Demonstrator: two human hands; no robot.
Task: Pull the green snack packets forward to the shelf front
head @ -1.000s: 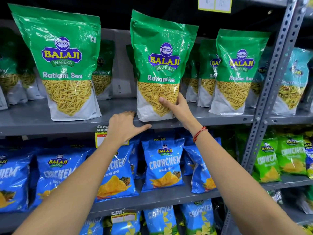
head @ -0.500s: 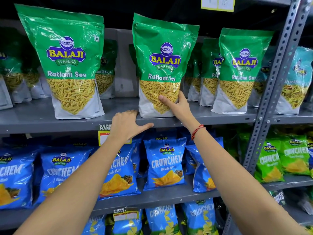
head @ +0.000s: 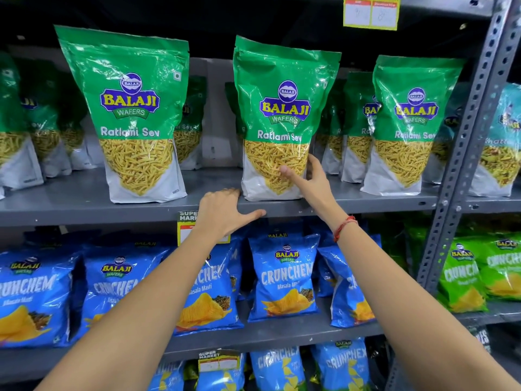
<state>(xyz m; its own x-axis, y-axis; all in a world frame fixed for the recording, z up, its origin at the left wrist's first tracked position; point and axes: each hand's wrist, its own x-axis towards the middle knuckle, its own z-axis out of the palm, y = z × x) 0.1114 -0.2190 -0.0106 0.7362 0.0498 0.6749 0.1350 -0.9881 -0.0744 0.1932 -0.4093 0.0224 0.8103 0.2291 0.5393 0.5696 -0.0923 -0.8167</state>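
Note:
Three green Ratlami Sev packets stand upright near the front of the grey upper shelf: a left packet, a middle packet and a right packet. My right hand grips the middle packet's lower right edge, thumb across its front and fingers behind it. My left hand rests on the shelf's front lip just left of that packet's base, fingers spread, holding nothing. More green packets stand further back on the shelf.
A perforated grey upright bounds the shelf on the right. Blue Crunchem bags fill the shelf below, with green Crunchem bags at the right. A price tag hangs on the shelf lip by my left wrist.
My right hand's grip has shifted toward the packet's right edge, fingers now behind it. The middle packet stands a little straighter at the shelf front. My left hand has stayed on the lip.

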